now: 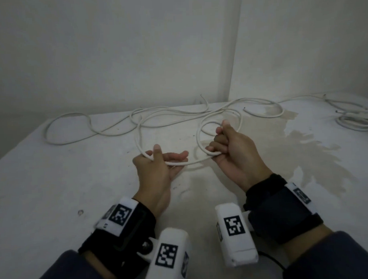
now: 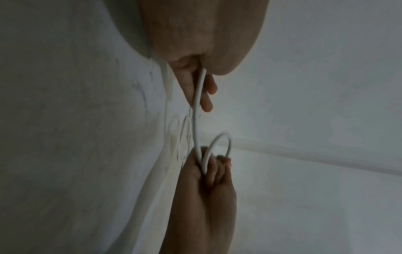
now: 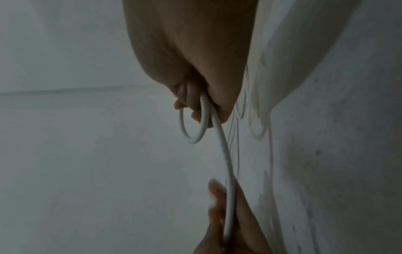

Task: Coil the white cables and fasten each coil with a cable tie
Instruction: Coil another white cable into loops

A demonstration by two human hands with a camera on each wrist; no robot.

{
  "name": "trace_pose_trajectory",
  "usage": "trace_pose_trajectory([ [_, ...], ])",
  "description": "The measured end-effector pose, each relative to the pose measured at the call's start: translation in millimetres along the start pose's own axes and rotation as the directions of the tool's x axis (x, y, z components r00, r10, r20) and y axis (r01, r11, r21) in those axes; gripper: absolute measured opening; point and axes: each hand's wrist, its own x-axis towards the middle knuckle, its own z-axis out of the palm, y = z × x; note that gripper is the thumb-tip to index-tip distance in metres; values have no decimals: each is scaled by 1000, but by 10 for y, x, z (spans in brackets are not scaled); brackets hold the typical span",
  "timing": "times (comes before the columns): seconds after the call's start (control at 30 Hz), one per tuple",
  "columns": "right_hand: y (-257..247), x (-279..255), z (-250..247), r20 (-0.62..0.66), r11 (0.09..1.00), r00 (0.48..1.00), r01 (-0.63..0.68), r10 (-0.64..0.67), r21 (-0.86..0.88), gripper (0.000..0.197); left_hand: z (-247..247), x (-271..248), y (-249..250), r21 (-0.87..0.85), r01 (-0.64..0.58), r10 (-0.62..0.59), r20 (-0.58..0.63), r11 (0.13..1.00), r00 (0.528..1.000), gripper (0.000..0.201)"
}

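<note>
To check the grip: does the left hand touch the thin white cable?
Touching. Head view shows the left hand holding the thin white cable under its thumb.

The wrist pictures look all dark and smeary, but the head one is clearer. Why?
Head view: dim but sharp, the white cable and both hands clear, the wall edges bowed by the wide lens. Left wrist view: murky, the left hand looms close. Right wrist view: darker, the left hand's fingers smeared by motion.
</note>
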Motion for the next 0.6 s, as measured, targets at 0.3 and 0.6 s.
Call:
trace_pose_trajectory([
  [0.3,-67,-53,-20,130,913,991,93,-44,-397,31,-62,127,222,-112,244,-216,217,963,952,33],
  [0.6,-68,-57,-69,169,859,983,28,69,-512,27,-68,81,209,46,96,-105,304,994,947,28],
])
